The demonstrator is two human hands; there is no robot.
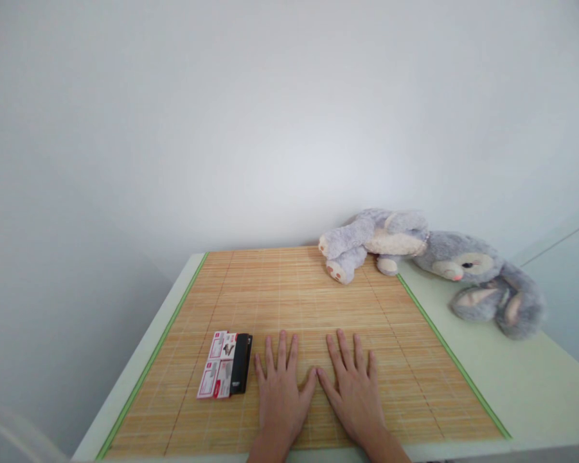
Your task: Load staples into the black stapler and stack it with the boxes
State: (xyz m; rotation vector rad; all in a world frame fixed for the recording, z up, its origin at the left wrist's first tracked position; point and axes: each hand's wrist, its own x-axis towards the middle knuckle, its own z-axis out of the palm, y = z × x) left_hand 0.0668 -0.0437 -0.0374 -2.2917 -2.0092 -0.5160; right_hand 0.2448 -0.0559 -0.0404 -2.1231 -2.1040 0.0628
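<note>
My left hand [281, 389] lies flat on the bamboo mat [289, 292], palm down with its fingers spread. Beside it my right hand [355, 389] rests the same way, and the two thumb tips meet or nearly meet. Neither hand holds anything. Just left of my left hand is a black stapler [241, 363], lying lengthwise away from me. Against its left side sit small white, red and grey printed boxes [216, 365], one showing a picture of a stapler; their contents are hidden.
A grey plush rabbit [395, 241] lies on its side along the back right, its feet on the mat and its head and ears on the pale green tabletop [525, 392]. A white wall [270, 128] rises behind the table. Green edging borders the mat's sides.
</note>
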